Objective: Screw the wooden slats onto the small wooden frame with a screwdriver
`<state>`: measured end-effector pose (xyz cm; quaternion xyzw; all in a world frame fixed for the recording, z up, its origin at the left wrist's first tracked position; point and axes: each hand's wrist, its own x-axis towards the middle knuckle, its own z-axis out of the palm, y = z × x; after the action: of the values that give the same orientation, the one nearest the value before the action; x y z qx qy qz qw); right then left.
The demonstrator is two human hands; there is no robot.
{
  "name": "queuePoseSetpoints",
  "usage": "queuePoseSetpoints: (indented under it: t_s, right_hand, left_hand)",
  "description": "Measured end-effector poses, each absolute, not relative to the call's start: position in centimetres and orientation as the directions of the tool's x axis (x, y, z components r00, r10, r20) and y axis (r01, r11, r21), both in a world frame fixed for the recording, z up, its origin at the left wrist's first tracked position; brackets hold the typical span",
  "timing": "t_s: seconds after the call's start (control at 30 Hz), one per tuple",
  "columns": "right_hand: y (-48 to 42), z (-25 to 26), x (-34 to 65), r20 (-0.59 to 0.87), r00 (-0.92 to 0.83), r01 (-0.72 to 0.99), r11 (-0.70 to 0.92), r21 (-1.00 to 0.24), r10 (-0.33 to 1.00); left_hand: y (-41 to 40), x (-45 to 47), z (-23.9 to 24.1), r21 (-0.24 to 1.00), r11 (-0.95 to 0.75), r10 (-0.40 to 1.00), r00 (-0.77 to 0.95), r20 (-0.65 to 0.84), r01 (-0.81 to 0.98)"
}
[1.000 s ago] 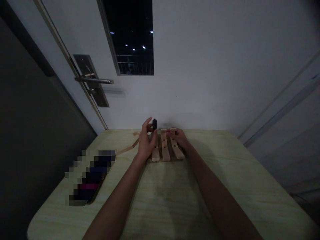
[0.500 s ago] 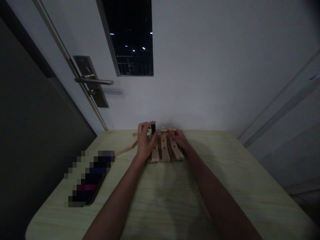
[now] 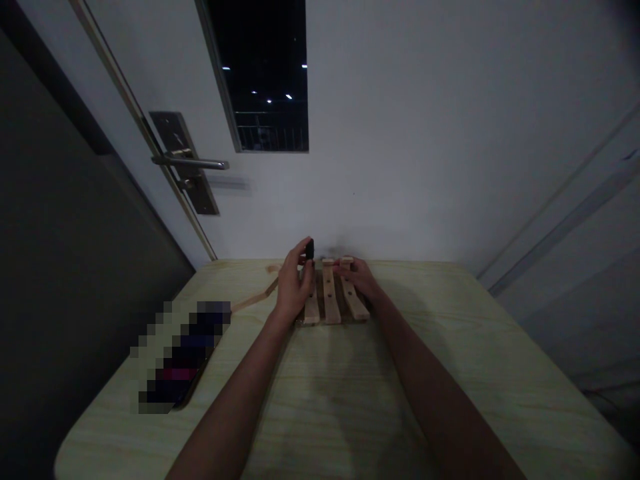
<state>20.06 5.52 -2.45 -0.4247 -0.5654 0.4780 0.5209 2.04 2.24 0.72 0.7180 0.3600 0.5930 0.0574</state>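
Three pale wooden slats with small dark holes lie side by side near the table's far edge: a left slat (image 3: pixel 311 312), a middle slat (image 3: pixel 331 303) and a right slat (image 3: pixel 357 307). They rest on a thin brownish, shiny sheet (image 3: pixel 345 313). Over the far part of the left slat, my left hand (image 3: pixel 294 283) is closed, pinching a short black upright piece (image 3: pixel 310 249) between thumb and fingers; its lower end is hidden. My right hand (image 3: pixel 363 277) grips the far end of the right slat, with the fingertips reaching toward the middle slat.
A bent strip of pale wood (image 3: pixel 255 299) lies left of my left hand. A phone (image 3: pixel 193 360), partly pixelated, is on the table's left side. Behind the table (image 3: pixel 475 347) stands a white door (image 3: pixel 400 167) with a metal handle (image 3: pixel 193 162) and a dark window.
My left hand has turned slightly and its fingers have shifted on the black piece, which now sits a little higher. My right hand stays at the right slat. The view has drifted slightly.
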Motion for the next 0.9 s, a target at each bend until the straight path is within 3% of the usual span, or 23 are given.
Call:
queuePoseSetpoints:
  t_s: [0.13, 0.4, 0.9]
  right_hand:
    - [5.72, -2.55, 20.11, 0.186, -0.097, -0.024, 0.184, -0.983, 0.978]
    - [5.66, -2.67, 20.09, 0.174, -0.105, -0.037, 0.171, -0.985, 0.979]
    - [5.68, -2.61, 20.05, 0.175, -0.093, -0.033, 0.172, -0.984, 0.98]
  left_hand:
    - [2.15, 2.06, 0.74, 0.503, -0.746, 0.58, 0.056, 0.812, 0.438]
    - [2.24, 2.13, 0.63, 0.609, -0.709, 0.645, -0.024, 0.764, 0.356]
    - [2.14, 2.0, 0.66, 0.583, -0.718, 0.638, 0.025, 0.77, 0.38]
